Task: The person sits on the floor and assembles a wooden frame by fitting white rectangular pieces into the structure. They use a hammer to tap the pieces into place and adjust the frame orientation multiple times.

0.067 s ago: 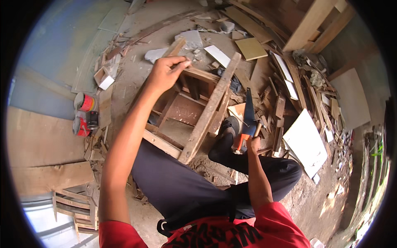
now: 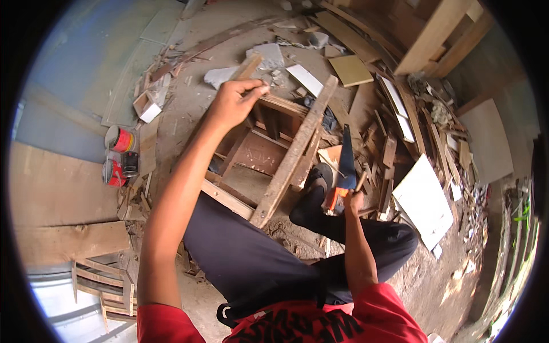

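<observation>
A wooden frame [image 2: 294, 151], like a stool or small chair, stands tilted in front of me against my left thigh. One long rough bar slants along its right side. My left hand [image 2: 233, 103] hovers at the frame's far top edge, thumb and fingers pinched together; whatever small thing they hold cannot be made out. Lower and to the right, my right hand [image 2: 354, 201] is closed around the wooden handle of what looks like a hammer [image 2: 361, 180]. Right beside that hand, a handsaw [image 2: 346, 157] with a dark blade and orange handle rests near my shoe [image 2: 321, 174].
Wood offcuts [image 2: 389, 151] and a white panel [image 2: 423, 200] litter the ground on the right. Beyond the frame lies a yellowish board [image 2: 349, 70]. Paint cans [image 2: 119, 139] stand at the left near a plywood sheet [image 2: 63, 191]. A slatted wooden piece [image 2: 103, 280] leans at lower left.
</observation>
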The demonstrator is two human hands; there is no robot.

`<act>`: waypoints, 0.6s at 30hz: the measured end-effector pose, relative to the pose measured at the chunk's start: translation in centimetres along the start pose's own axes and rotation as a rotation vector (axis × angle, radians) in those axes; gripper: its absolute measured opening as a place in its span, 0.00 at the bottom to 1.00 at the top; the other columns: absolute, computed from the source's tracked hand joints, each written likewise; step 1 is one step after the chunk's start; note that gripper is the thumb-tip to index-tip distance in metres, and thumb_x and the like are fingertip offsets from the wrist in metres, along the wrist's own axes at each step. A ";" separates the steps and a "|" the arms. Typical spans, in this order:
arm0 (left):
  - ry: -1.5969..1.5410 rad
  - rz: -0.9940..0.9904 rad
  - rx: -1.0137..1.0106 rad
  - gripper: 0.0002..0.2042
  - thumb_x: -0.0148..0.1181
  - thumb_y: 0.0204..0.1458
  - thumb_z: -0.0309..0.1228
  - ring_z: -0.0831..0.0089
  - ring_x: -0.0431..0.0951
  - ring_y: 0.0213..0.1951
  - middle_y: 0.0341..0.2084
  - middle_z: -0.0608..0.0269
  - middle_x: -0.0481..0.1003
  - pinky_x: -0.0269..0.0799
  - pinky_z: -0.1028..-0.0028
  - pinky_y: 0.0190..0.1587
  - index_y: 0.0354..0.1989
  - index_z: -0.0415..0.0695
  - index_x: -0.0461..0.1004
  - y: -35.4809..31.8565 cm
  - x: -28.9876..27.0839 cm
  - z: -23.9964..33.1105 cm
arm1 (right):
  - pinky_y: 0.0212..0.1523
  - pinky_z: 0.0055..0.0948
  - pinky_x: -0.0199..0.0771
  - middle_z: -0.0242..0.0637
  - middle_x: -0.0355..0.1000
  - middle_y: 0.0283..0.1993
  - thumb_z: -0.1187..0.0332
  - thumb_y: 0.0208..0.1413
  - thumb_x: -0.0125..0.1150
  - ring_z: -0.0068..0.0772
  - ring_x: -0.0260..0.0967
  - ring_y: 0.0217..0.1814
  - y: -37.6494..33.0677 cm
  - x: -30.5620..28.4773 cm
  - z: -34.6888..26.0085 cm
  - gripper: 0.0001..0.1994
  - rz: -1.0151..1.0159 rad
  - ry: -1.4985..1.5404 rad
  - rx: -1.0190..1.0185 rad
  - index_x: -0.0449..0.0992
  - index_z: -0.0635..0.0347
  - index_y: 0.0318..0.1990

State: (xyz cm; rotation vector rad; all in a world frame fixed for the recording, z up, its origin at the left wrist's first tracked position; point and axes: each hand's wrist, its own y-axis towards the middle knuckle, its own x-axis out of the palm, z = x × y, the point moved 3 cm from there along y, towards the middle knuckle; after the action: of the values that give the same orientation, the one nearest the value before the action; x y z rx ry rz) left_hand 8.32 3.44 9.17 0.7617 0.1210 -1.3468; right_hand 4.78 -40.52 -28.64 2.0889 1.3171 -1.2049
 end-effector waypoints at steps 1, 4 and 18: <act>0.030 0.027 0.017 0.13 0.64 0.57 0.34 0.69 0.82 0.40 0.36 0.53 0.83 0.74 0.73 0.45 0.40 0.35 0.81 0.1 0.3 0.2 | 0.39 0.49 0.73 0.58 0.76 0.33 0.59 0.58 0.59 0.63 0.75 0.37 0.7 -1.1 -0.7 0.17 0.082 0.111 -0.066 0.73 0.70 0.36; 0.074 0.046 0.017 0.14 0.65 0.56 0.35 0.66 0.82 0.41 0.38 0.51 0.82 0.74 0.72 0.46 0.41 0.35 0.81 0.0 0.5 0.8 | 0.24 0.35 0.69 0.37 0.68 0.23 0.55 0.66 0.53 0.36 0.68 0.22 3.4 -5.8 -6.0 0.19 -0.041 0.654 -0.199 0.73 0.66 0.37; 0.111 0.152 0.186 0.11 0.66 0.54 0.33 0.59 0.83 0.35 0.32 0.50 0.81 0.76 0.69 0.38 0.37 0.37 0.82 0.1 0.0 0.6 | 0.22 0.23 0.58 0.24 0.60 0.21 0.55 0.70 0.49 0.13 0.56 0.20 -8.7 -29.1 -40.7 0.18 -0.630 0.205 -1.042 0.73 0.62 0.39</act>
State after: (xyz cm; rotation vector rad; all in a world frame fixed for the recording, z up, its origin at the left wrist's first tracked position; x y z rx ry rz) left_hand 8.19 3.08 9.63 0.9837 0.0249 -1.1821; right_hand 10.33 -23.47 18.94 1.0734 2.1548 -0.2765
